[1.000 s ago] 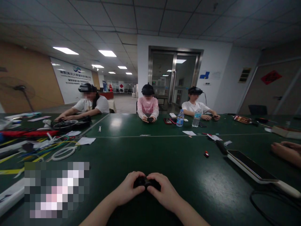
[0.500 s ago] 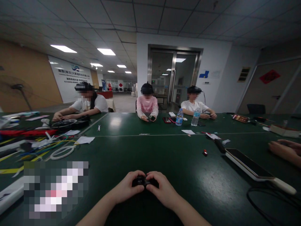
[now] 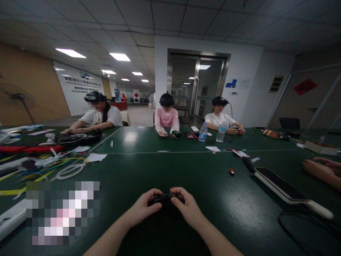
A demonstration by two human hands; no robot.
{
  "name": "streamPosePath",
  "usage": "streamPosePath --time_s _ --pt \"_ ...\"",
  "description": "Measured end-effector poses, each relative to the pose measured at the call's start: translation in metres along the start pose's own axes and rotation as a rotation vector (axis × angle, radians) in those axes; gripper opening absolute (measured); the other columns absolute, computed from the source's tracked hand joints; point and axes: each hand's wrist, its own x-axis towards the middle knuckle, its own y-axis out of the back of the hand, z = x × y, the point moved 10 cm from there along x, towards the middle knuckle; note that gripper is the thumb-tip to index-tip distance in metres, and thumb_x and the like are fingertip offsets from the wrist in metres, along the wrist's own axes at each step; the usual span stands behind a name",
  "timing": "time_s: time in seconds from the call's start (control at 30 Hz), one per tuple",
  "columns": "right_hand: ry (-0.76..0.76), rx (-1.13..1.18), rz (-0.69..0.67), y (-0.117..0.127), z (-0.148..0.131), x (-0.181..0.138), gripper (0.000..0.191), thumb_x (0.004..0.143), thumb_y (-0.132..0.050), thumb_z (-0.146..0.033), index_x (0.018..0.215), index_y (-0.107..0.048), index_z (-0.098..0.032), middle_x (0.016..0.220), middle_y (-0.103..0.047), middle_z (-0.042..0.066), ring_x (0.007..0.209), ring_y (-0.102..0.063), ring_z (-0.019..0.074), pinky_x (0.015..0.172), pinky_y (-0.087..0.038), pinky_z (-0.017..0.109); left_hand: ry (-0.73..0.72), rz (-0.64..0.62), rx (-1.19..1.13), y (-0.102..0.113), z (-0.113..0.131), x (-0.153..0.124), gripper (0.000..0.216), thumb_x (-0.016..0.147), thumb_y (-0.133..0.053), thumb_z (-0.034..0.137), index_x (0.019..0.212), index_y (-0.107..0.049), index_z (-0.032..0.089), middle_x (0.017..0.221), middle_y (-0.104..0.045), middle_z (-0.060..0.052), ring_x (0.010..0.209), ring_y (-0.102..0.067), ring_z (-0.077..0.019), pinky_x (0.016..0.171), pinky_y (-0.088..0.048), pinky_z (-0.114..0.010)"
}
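Observation:
Low in the middle of the head view, a small black glossy object (image 3: 165,198) is held between my two hands just above the green table (image 3: 128,185). What kind of thing it is I cannot make out, since fingers cover both its ends. My left hand (image 3: 145,209) grips the left part, thumb below and fingers curled over the top. On the other end, my right hand (image 3: 188,205) pinches it between thumb and forefinger. A dark, knobby middle section shows in the gap between the hands.
At the left lie cables (image 3: 70,171) and a white power strip (image 3: 13,218). To the right are a phone-like device on a white handle (image 3: 282,188), a black cord (image 3: 279,224) and a small red item (image 3: 232,172). Bottles (image 3: 203,132) and several seated people are beyond.
My hands have moved slightly up and a little apart, the right one shifting rightward. More of the black object's middle now shows. Both hands keep their grip.

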Motion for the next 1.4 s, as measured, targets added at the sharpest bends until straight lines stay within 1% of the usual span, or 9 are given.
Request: streamPosePath --time_s 0.13,0.27,0.43,0.53,0.7,0.83,1.0,1.13,1.4 --pt "-0.01 0.085 0.02 0.004 0.006 0.004 0.019 0.078 -0.054 -0.03 0.095 -0.056 -0.021 0.095 -0.061 0.002 0.095 -0.056 0.0197 0.09 -0.038 0.037 -0.01 0.013 -0.051 0.003 -0.003 0.001 0.036 0.074 -0.06 0.035 0.104 -0.048 0.019 0.095 -0.059 -0.003 0.09 -0.056 -0.0198 0.079 -0.043 -0.033" --pt "-0.026 0.171 0.079 0.013 0.011 0.005 0.023 0.077 -0.056 -0.032 0.097 -0.055 -0.021 0.095 -0.06 0.003 0.094 -0.056 0.0199 0.085 -0.042 0.035 -0.021 0.015 -0.077 0.005 -0.008 0.004 0.039 0.072 -0.063 0.035 0.104 -0.049 0.018 0.097 -0.06 -0.004 0.09 -0.056 -0.0199 0.079 -0.043 -0.033" --pt "-0.06 0.243 0.159 0.026 0.016 0.002 0.029 0.077 -0.056 -0.037 0.102 -0.055 -0.022 0.1 -0.061 0.004 0.099 -0.055 0.0217 0.087 -0.042 0.036 -0.018 0.013 -0.082 0.006 -0.009 0.005 0.041 0.071 -0.063 0.041 0.103 -0.05 0.018 0.098 -0.06 -0.004 0.091 -0.056 -0.0204 0.079 -0.042 -0.033" --pt "-0.062 0.296 0.208 0.031 0.017 0.001 0.032 0.075 -0.058 -0.039 0.101 -0.056 -0.021 0.099 -0.061 0.005 0.099 -0.055 0.0221 0.088 -0.041 0.037 -0.029 0.005 -0.085 0.006 -0.008 0.004 0.041 0.072 -0.062 0.042 0.103 -0.051 0.018 0.095 -0.061 -0.004 0.089 -0.056 -0.0201 0.077 -0.042 -0.032" --pt "-0.103 0.4 0.248 0.033 0.026 0.002 0.035 0.074 -0.058 -0.041 0.102 -0.056 -0.021 0.099 -0.06 0.006 0.096 -0.055 0.0219 0.086 -0.042 0.036 -0.022 -0.002 -0.1 0.005 -0.01 0.004 0.04 0.072 -0.062 0.039 0.104 -0.05 0.018 0.097 -0.06 -0.004 0.09 -0.056 -0.0202 0.077 -0.043 -0.032" --pt "-0.147 0.496 0.281 0.033 0.033 0.002 0.039 0.07 -0.061 -0.044 0.1 -0.056 -0.02 0.095 -0.061 0.006 0.092 -0.057 0.0221 0.081 -0.044 0.036 -0.02 0.006 -0.117 0.005 -0.009 0.004 0.043 0.069 -0.065 0.039 0.102 -0.049 0.019 0.097 -0.06 -0.004 0.09 -0.057 -0.0204 0.078 -0.043 -0.033" --pt "-0.18 0.576 0.297 0.034 0.04 0.003 0.037 0.071 -0.06 -0.043 0.1 -0.056 -0.021 0.094 -0.06 0.006 0.089 -0.058 0.0216 0.079 -0.046 0.036 -0.024 0.0 -0.133 0.005 -0.005 0.004 0.041 0.069 -0.066 0.037 0.102 -0.05 0.018 0.098 -0.061 -0.004 0.092 -0.057 -0.021 0.081 -0.042 -0.035" --pt "-0.19 0.629 0.299 0.035 0.043 0.004 0.033 0.072 -0.061 -0.04 0.1 -0.056 -0.023 0.095 -0.059 0.005 0.088 -0.058 0.0207 0.08 -0.046 0.037 -0.037 -0.012 -0.136 0.005 -0.004 0.003 0.04 0.07 -0.065 0.036 0.103 -0.05 0.017 0.096 -0.061 -0.004 0.091 -0.057 -0.0206 0.081 -0.043 -0.035" --pt "-0.182 0.624 0.283 0.034 0.04 0.003 0.033 0.072 -0.061 -0.039 0.101 -0.055 -0.023 0.096 -0.058 0.005 0.089 -0.058 0.0209 0.081 -0.047 0.038 -0.024 -0.01 -0.125 0.005 -0.005 0.003 0.039 0.071 -0.064 0.033 0.103 -0.05 0.017 0.098 -0.06 -0.005 0.091 -0.057 -0.0204 0.08 -0.043 -0.035"
